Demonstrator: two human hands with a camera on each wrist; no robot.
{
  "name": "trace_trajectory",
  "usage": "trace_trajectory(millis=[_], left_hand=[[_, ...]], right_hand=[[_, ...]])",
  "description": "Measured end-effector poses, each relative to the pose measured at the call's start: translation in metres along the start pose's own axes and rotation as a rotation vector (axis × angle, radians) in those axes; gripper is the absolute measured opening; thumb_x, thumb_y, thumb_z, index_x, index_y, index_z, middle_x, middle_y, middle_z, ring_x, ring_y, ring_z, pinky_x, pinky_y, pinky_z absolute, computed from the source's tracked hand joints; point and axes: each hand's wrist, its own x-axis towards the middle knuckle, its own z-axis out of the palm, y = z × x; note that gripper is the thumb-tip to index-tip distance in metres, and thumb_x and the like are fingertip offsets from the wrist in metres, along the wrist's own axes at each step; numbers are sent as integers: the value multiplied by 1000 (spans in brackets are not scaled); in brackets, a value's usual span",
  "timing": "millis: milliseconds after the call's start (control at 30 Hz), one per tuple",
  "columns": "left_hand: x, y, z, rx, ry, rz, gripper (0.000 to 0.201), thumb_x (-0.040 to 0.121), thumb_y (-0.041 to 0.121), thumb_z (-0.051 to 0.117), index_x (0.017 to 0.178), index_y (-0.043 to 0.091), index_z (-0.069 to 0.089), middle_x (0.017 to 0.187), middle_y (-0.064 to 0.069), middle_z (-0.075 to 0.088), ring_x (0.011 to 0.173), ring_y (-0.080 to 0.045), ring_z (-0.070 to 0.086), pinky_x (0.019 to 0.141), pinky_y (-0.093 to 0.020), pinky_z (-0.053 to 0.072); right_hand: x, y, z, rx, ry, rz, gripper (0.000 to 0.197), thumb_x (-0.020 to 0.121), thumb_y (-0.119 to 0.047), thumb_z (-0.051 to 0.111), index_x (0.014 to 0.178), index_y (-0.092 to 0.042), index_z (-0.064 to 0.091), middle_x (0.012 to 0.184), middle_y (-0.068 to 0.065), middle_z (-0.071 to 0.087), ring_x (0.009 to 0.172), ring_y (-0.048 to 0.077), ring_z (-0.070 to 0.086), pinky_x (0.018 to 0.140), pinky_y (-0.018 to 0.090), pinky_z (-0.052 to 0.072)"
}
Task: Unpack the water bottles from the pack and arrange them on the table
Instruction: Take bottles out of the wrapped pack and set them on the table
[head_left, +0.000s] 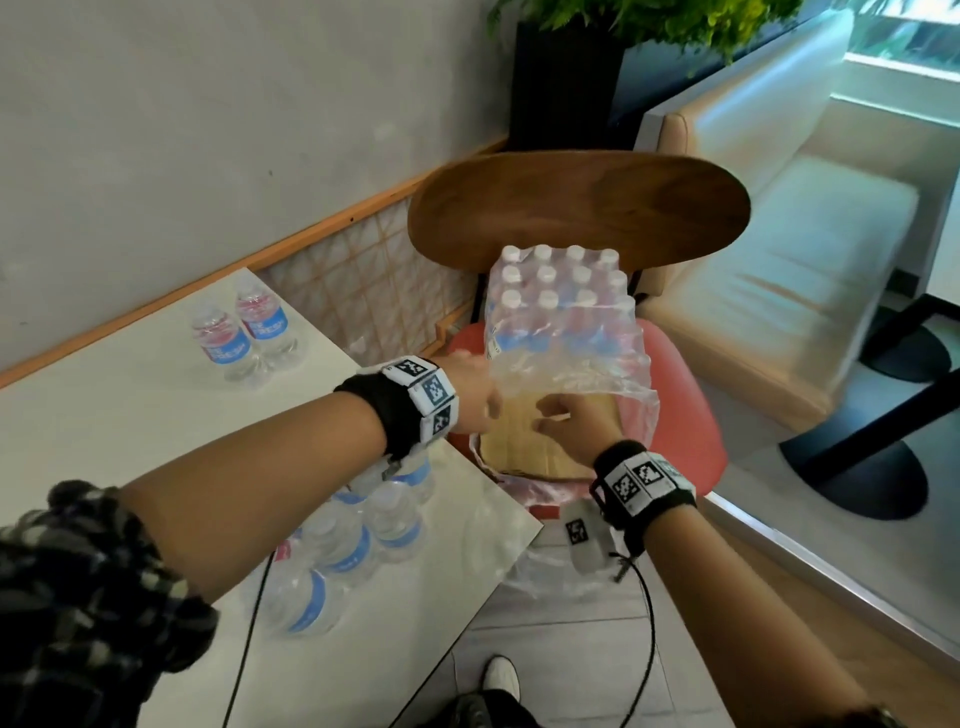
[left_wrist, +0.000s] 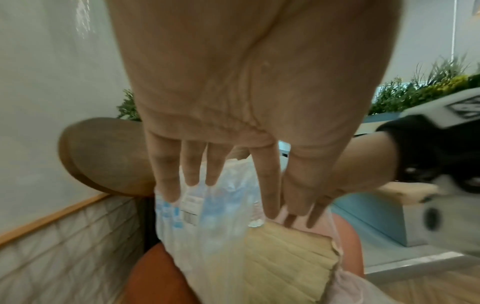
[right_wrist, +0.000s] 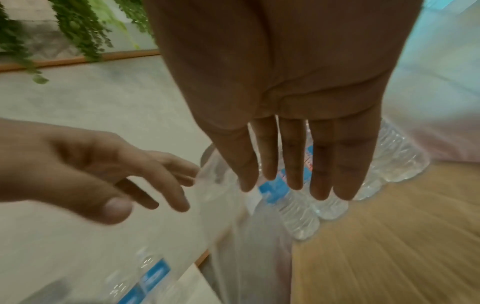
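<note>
A shrink-wrapped pack of water bottles (head_left: 561, 306) stands on a red chair seat (head_left: 685, 415). Its front is torn open, and loose clear wrap (head_left: 587, 379) hangs over a bare cardboard tray (head_left: 524, 441). My left hand (head_left: 475, 395) reaches with straight fingers to the wrap's left edge; contact is unclear. My right hand (head_left: 558, 415) hovers flat over the cardboard inside the opening and holds nothing. The wrist views show both palms with fingers (left_wrist: 270, 191) (right_wrist: 293, 164) extended toward the bottles (right_wrist: 298, 209). Two bottles (head_left: 244, 332) stand far back on the white table (head_left: 130, 415), and several bottles (head_left: 358, 530) stand near its corner.
The chair's wooden backrest (head_left: 571, 208) rises behind the pack. A dark planter (head_left: 566, 78) stands beyond it, and a cream bench (head_left: 805, 249) and a black table base (head_left: 857, 467) lie to the right. Crumpled plastic (head_left: 550, 571) lies below the chair, and cables (head_left: 649, 623) hang from my wrists.
</note>
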Motion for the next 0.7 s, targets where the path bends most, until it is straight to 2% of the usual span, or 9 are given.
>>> trace_trajectory(millis=[67, 133, 200, 267, 333, 467, 567, 633, 700], left_hand=[[14, 16, -1, -69, -32, -31, 41, 89, 33, 52, 130, 30, 55, 148, -8, 27, 139, -28, 22, 103, -36, 34], [29, 26, 5, -97, -62, -71, 54, 89, 25, 51, 141, 29, 40, 159, -6, -1, 146, -28, 5, 111, -42, 28], [42, 28, 7, -158, -16, -100, 67, 83, 20, 49, 145, 30, 27, 158, -5, 2, 143, -33, 16, 106, -46, 37], [51, 26, 2, -200, 62, -140, 69, 82, 15, 52, 145, 21, 24, 157, -5, 11, 134, -35, 35, 98, -44, 44], [57, 22, -5, -191, 133, -175, 68, 86, 10, 55, 146, 13, 24, 159, -2, 5, 128, -33, 43, 96, -41, 45], [66, 17, -10, -231, 146, -202, 74, 89, 15, 53, 150, 13, 10, 160, 0, -1, 121, -31, 50, 93, -37, 45], [70, 17, -9, -257, 119, -171, 68, 89, 19, 51, 149, 18, 18, 160, 1, 1, 116, -30, 55, 86, -34, 49], [72, 18, -8, -261, 102, -149, 63, 89, 20, 50, 147, 30, 25, 160, 2, -4, 108, -30, 59, 78, -33, 52], [76, 21, -8, -249, 98, -157, 63, 88, 20, 49, 145, 36, 27, 160, 1, -7, 106, -30, 60, 70, -31, 51]], right_hand=[[20, 0, -13, -43, 5, 44, 48, 77, -58, 59, 117, -31, 63, 120, -11, 64, 112, 15, 58, 100, 37, 45], [26, -12, -28, -97, -91, 154, 55, 87, -58, 49, 132, -26, 52, 135, 1, 54, 123, 25, 51, 104, 41, 40], [42, -16, -33, -4, -172, 209, 61, 95, -50, 41, 148, -23, 27, 151, 8, 34, 135, 30, 37, 111, 43, 31], [62, -13, -35, -6, -223, 203, 71, 93, -59, 36, 151, -23, 17, 157, 6, 20, 140, 27, 28, 112, 42, 25], [87, 1, -38, 17, -243, 221, 74, 87, -67, 33, 149, -28, 21, 156, 3, 25, 134, 23, 36, 106, 41, 33], [74, -9, -58, 64, -157, 272, 44, 94, -46, 47, 128, -19, 46, 124, 9, 56, 104, 30, 60, 75, 46, 55], [74, 7, -59, -187, -134, 163, 49, 89, -17, 59, 135, -25, 43, 119, 10, 60, 104, 31, 61, 76, 34, 54], [68, 16, -59, -284, -108, 154, 59, 87, -14, 61, 140, -25, 37, 129, 9, 55, 111, 28, 57, 76, 31, 51], [69, 20, -58, -173, -67, 148, 60, 93, -18, 53, 147, -24, 26, 145, 6, 42, 125, 22, 49, 91, 23, 42]])
